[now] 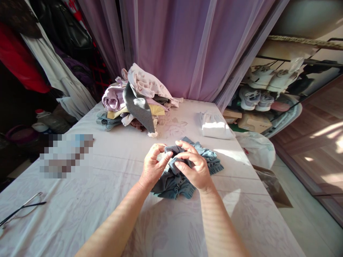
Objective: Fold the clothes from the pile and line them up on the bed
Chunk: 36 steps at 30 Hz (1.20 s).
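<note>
Blue-grey garment [171, 185] crumpled, ribbed hem showing, on cloth-covered table [80, 217], right under both hands. Left hand [152, 167] and right hand [193, 166] closed, pinching its fabric. Clothes pile [131, 107] ahead, folded white garment [215, 126] ahead right, glasses [20, 210] far left.

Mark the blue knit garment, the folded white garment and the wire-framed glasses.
Blue knit garment [171, 187], head view: lower fold.
Folded white garment [215, 126], head view: top face.
Wire-framed glasses [26, 206], head view: temple arm.
</note>
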Each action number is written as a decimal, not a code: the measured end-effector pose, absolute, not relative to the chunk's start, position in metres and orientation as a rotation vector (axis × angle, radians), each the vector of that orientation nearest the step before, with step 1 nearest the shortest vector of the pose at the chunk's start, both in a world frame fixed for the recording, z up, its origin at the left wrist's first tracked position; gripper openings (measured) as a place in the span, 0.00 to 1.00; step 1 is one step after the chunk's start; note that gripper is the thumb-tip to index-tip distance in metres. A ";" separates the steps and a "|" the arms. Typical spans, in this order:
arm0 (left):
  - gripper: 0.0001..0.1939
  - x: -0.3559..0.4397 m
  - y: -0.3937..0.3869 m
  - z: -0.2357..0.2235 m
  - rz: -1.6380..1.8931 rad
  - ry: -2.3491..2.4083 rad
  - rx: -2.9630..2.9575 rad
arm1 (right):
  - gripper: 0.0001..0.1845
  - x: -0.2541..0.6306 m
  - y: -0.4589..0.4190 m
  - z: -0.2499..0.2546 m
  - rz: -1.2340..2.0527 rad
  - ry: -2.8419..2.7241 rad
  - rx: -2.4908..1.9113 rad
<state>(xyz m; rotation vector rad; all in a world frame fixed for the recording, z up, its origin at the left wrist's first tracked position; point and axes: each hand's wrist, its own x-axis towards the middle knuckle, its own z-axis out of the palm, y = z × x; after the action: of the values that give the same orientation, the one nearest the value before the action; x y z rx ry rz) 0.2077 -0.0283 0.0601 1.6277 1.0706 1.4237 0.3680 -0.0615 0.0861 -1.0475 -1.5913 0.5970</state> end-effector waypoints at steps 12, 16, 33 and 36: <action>0.09 0.209 -0.033 0.064 1.298 0.936 1.900 | 0.03 0.369 -0.060 0.089 0.396 -1.616 -1.070; 0.07 0.208 -0.032 0.064 1.286 0.913 1.953 | 0.05 0.369 -0.061 0.087 0.454 -1.570 -1.087; 0.09 0.206 -0.039 0.069 1.010 0.738 1.879 | 0.07 0.379 -0.063 0.085 0.782 -1.298 -1.028; 0.14 0.206 -0.039 0.069 1.009 0.780 1.926 | 0.08 0.382 -0.063 0.084 0.824 -1.231 -0.974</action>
<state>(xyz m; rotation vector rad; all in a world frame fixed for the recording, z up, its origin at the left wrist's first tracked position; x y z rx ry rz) 0.2063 -0.0389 0.0692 1.9257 0.7802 1.0095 0.3816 -0.0626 0.0841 -0.9740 -1.2306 0.8241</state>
